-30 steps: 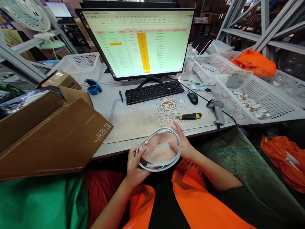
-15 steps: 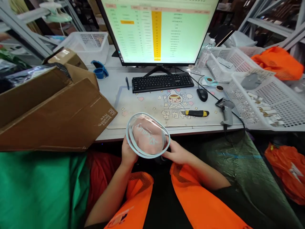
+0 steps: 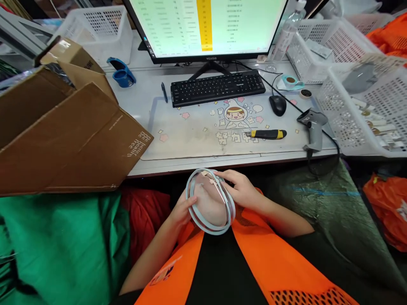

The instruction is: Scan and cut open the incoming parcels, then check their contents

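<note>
A clear oval pouch with pale blue piping (image 3: 211, 203) is held in front of my chest, just off the desk's front edge. My left hand (image 3: 183, 208) grips its left side, thumb on the near face and fingers behind. My right hand (image 3: 239, 186) has hold of the upper right rim, close to what looks like a zipper with a small pale tab. Something pinkish shows through the clear wall; I cannot tell whether it is contents or my fingers behind.
An opened cardboard box (image 3: 73, 140) stands at the left of the desk. A keyboard (image 3: 218, 88), a mouse (image 3: 277, 105), a yellow-black utility knife (image 3: 267, 134) and a grey barcode scanner (image 3: 314, 127) lie ahead. White plastic baskets (image 3: 359, 127) stand at the right, below a monitor's (image 3: 210, 57) level.
The pouch has come closer to my body and turned. My right hand has moved up to its top right rim, and my left thumb now lies on its face. My view tilts further down.
</note>
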Motion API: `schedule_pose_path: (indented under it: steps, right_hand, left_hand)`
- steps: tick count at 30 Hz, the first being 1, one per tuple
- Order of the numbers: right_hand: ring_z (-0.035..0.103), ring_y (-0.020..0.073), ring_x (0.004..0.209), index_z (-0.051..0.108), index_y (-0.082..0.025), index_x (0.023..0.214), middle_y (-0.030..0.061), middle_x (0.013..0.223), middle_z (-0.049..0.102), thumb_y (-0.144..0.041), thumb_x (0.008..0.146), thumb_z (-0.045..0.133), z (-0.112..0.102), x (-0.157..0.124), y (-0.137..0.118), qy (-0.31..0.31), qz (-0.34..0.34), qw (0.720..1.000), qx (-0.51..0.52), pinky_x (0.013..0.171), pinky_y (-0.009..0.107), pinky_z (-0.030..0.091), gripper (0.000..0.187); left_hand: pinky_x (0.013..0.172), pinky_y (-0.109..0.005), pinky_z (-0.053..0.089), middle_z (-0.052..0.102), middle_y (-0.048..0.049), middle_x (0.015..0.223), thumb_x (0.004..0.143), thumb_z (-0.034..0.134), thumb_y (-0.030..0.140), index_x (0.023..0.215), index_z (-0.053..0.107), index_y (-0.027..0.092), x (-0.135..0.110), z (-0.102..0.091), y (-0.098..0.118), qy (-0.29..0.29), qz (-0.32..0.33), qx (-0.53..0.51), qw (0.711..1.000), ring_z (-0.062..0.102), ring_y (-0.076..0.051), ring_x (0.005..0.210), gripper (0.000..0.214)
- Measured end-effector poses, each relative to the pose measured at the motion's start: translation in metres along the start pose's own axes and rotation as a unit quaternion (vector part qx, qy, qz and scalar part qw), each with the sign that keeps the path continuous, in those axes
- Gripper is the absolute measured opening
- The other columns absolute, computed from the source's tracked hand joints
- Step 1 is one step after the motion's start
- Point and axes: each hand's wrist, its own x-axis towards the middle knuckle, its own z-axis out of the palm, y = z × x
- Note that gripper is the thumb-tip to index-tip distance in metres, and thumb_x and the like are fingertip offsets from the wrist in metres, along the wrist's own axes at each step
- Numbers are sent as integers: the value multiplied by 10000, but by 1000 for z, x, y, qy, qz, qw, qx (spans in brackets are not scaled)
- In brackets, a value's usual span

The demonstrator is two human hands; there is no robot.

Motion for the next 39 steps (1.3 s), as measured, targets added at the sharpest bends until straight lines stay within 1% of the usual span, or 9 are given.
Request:
schedule_pose_path:
  steps: [7,12,15,17,21,25,31,35,39]
  right_hand:
    - [605,134,729,675,-188,876,-1,825,680,-123,951,659,-21,5,-19,-160,19,986,-50,682,257,461,101]
    - [579,156,704,647,-178,876,40,851,719,-212,1058,580,-21,26,-36,-288,-134,913,-257,647,296,382,197]
    - [577,165,674,660,-177,900,44,837,728,-209,1040,588,-24,22,-43,-306,-190,877,-319,636,319,360,160]
    - [575,168,668,651,-181,870,38,808,712,-176,1008,595,-27,6,-41,-312,-208,865,-333,635,332,347,149]
    - [557,169,680,628,-183,853,36,789,682,-74,930,580,-26,-37,-24,-294,-180,872,-348,643,343,317,142]
    - [528,188,680,622,-181,851,52,768,648,-69,960,517,-7,-54,-12,-208,-176,891,-364,655,367,284,188]
    - [569,217,717,680,-151,961,86,816,680,-63,966,491,33,-30,-16,-101,-181,900,-383,665,386,297,209]
    - [607,227,742,692,-152,962,87,822,702,-111,983,505,42,-25,-17,-49,-128,906,-402,667,389,338,192]
    - [661,216,839,701,-161,1065,67,881,739,-182,1047,489,9,-34,-12,-35,-75,910,-407,726,377,408,213]
  left_hand:
    - [1060,-478,580,709,-175,1343,696,968,564,1347,652,216,3,-26,34,-181,31,190,964,700,-355,1254,803]
    - [1004,-433,599,729,-170,1298,712,954,539,1303,715,233,42,2,88,-293,32,315,902,730,-333,1183,708]
    - [969,-433,616,771,-158,1182,633,992,447,1146,807,231,50,11,96,-330,31,369,868,757,-348,1097,587]
    - [926,-416,627,779,-166,1146,617,996,465,1039,833,209,41,-2,84,-267,51,351,896,763,-345,1046,520]
    - [806,-351,632,799,-145,1041,624,1010,499,1075,803,172,11,-39,37,30,60,135,989,769,-272,887,595]
    - [792,-304,631,796,-67,961,572,1042,422,996,758,162,5,-14,9,209,84,-74,971,746,-209,836,573]
    - [1132,-385,561,782,-112,1269,1063,559,430,1191,759,178,36,82,12,240,137,-235,932,736,-224,1201,346]
    - [1234,-394,480,741,-134,1379,1095,458,447,1329,727,155,46,116,15,203,142,-199,948,673,-240,1345,461]
    - [1308,-416,407,729,-48,1421,1040,513,486,1359,725,222,39,138,9,73,197,-96,973,573,-268,1466,465]
